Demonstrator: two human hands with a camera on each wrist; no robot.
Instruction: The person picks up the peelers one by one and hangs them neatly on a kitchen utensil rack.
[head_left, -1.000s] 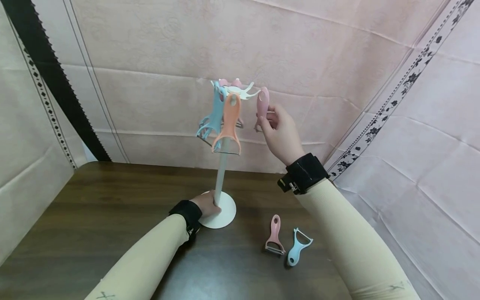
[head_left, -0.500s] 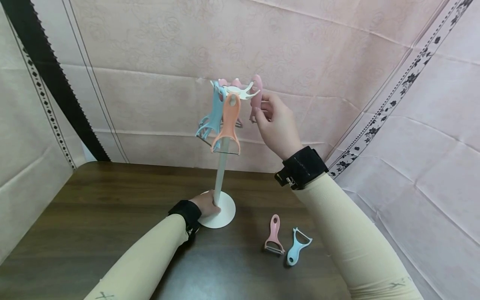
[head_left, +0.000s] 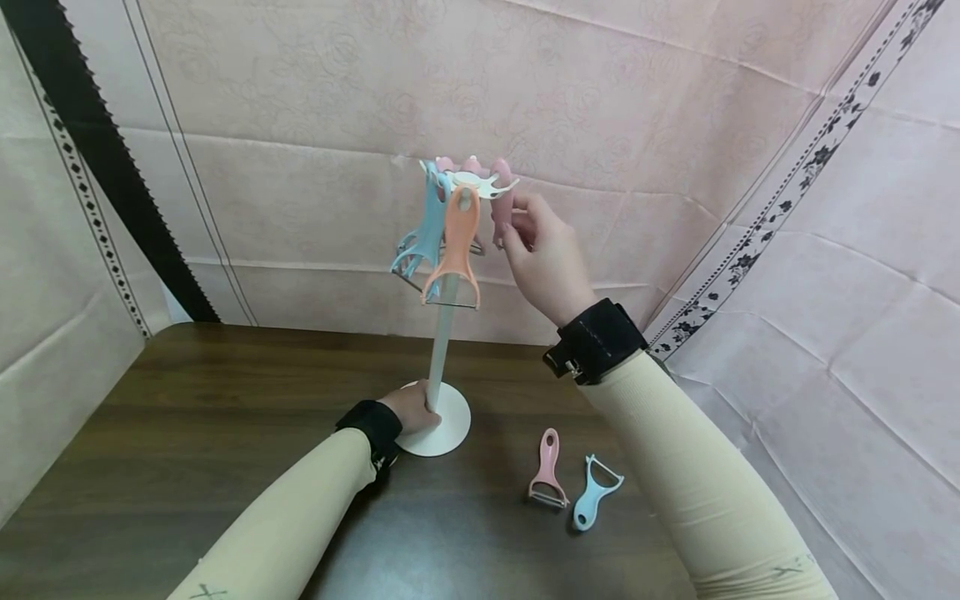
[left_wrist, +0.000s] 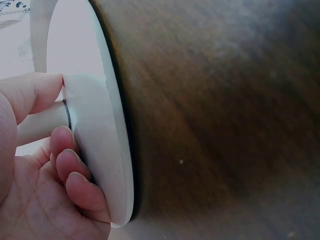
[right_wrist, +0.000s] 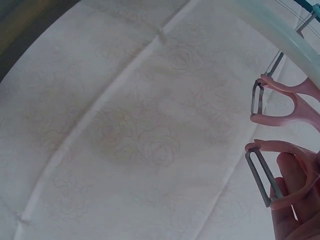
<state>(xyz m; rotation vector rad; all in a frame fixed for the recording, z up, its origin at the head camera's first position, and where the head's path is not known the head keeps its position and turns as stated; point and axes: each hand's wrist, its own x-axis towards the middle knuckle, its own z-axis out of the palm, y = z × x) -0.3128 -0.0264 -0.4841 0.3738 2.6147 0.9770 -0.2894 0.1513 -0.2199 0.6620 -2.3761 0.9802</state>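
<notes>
A white stand point(head_left: 443, 350) rises from a round base, with a hooked white top point(head_left: 480, 184). My left hand point(head_left: 408, 406) grips the foot of its pole; the left wrist view shows the fingers point(left_wrist: 75, 165) curled round the pole just above the base point(left_wrist: 97, 125). My right hand point(head_left: 547, 254) pinches a pink peeler point(head_left: 502, 200) upright against a right-hand hook; whether its hole is over the hook cannot be told. In the right wrist view that peeler's blade point(right_wrist: 261, 177) points away from the fingers. An orange peeler point(head_left: 460, 242) and blue peelers point(head_left: 427, 225) hang from the hooks.
On the wooden table point(head_left: 247, 433), right of the base, lie another pink peeler point(head_left: 549, 467) and a blue peeler point(head_left: 596, 493). More pink peelers point(head_left: 471, 165) hang at the back of the stand. A pale patterned cloth point(head_left: 337, 100) stands behind the table.
My right hand has moved left with the pink peeler, from beside the stand to the hook; the peeler rose, then dropped slightly. The left hand and the stand have stayed put.
</notes>
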